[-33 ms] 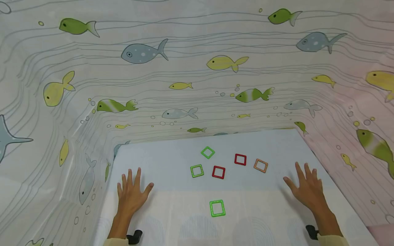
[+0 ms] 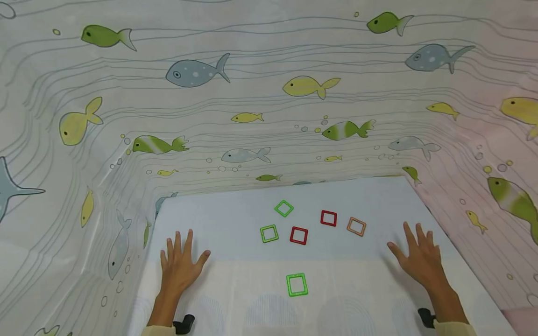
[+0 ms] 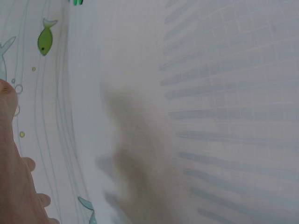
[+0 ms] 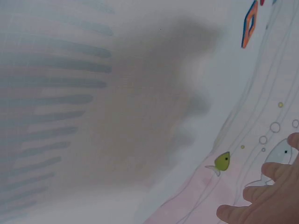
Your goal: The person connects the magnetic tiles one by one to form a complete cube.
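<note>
Several flat, hollow square frames lie on the white table in the head view. Closest to the person is a green square (image 2: 297, 294), midway between the hands. Farther back are another green square (image 2: 268, 227), a tilted green square (image 2: 288, 204), a red square (image 2: 299, 228), a second red square (image 2: 329, 211) and an orange square (image 2: 359, 220). My left hand (image 2: 180, 266), fingers spread, is over the table's left side and holds nothing. Over the right side, my right hand (image 2: 420, 263) is likewise spread and bare, with the orange square nearest it.
A white cloth with pale arch patterns covers the table (image 2: 235, 275). Fish-printed sheeting (image 2: 252, 135) rises behind it and along both sides. Dark straps or mounts (image 2: 183, 324) sit at both wrists. Shadows of the hands fall on the cloth in both wrist views.
</note>
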`<state>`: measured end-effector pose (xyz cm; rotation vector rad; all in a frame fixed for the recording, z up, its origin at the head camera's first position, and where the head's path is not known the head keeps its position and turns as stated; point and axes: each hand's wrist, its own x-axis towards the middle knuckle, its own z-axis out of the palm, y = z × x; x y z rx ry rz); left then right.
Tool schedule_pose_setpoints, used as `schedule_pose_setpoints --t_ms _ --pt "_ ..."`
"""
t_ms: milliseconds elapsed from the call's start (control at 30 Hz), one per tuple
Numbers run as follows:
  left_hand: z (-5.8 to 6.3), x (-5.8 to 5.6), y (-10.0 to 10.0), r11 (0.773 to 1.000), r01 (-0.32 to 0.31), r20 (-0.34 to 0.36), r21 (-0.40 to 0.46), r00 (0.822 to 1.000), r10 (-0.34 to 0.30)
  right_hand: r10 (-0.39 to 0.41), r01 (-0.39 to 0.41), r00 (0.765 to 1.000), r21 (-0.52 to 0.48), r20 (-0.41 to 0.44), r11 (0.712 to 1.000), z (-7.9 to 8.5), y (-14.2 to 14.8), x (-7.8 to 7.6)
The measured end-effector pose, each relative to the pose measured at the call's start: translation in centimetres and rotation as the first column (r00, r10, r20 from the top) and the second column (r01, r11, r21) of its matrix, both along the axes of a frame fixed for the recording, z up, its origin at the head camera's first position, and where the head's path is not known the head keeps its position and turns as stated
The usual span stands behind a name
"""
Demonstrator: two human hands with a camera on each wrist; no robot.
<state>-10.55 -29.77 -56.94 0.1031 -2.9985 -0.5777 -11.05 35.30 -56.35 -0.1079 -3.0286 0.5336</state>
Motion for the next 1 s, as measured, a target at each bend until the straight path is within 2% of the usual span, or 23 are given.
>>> schedule_pose_setpoints --t_ms 367,533,700,833,1000 --pt "-0.3 -0.1 0.1 1.000 -0.003 0.011 -0.011 1.000 0.003 0.006 -0.006 0.999 -0.010 0.044 1.000 -0.7 -0.2 0.0" --pt "-0.2 -0.2 1.4 1.000 0.007 0.044 -0.003 0.999 -0.007 0.015 -0.014 1.000 -0.036 0.028 0.999 -0.7 -0.6 -0.4" --pt "-0.8 0.1 3.1 0.999 0.025 0.045 0.031 0.999 -0.027 0.028 -0.027 0.999 -0.052 0.024 0.998 -1.0 -1.3 -0.5" --pt "-1.4 0.6 4.1 0.996 0.051 0.055 0.070 0.997 -0.054 0.028 -0.025 0.999 -0.089 0.032 0.996 -1.0 -2.0 -0.8" --pt "-1.9 1.1 5.0 0.985 0.121 0.045 0.127 0.991 -0.127 0.051 -0.048 0.999 -0.160 0.014 0.986 -0.8 -2.6 -1.3"
